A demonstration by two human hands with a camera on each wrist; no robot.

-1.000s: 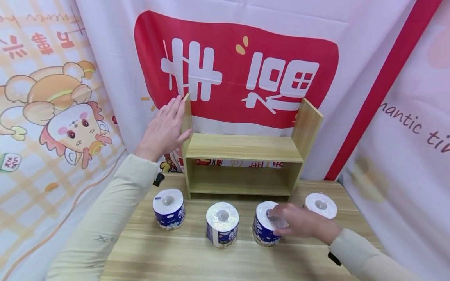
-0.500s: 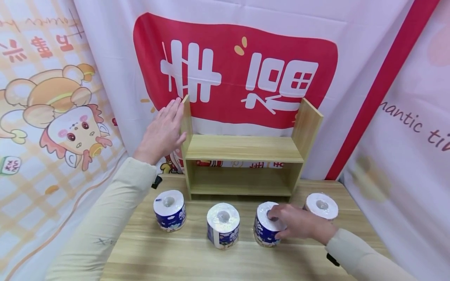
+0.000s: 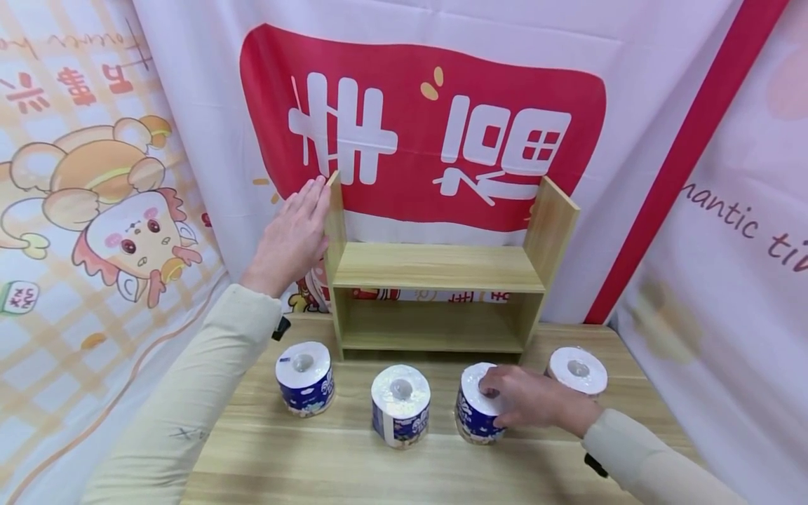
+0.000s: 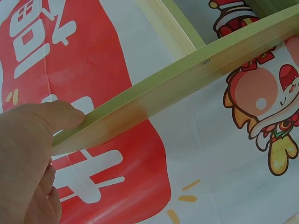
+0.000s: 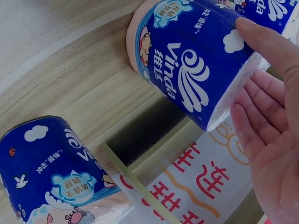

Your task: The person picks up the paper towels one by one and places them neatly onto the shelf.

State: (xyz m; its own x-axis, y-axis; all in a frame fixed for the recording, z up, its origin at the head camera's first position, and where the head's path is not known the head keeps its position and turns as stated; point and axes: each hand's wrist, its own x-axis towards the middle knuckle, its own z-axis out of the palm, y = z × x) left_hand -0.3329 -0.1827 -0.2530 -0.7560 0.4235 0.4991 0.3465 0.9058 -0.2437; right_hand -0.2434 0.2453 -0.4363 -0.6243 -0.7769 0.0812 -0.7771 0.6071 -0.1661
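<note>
Right grip [image 3: 535,398] still pinches a toilet roll [image 3: 472,415]; left grip [image 3: 292,235] touches the shelf [image 3: 435,266] straight-fingered, thumb drawn closer.

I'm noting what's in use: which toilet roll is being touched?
The third toilet roll from the left in the head view; it alone is touched, by the right hand, thumb against its blue wrapper.
</note>
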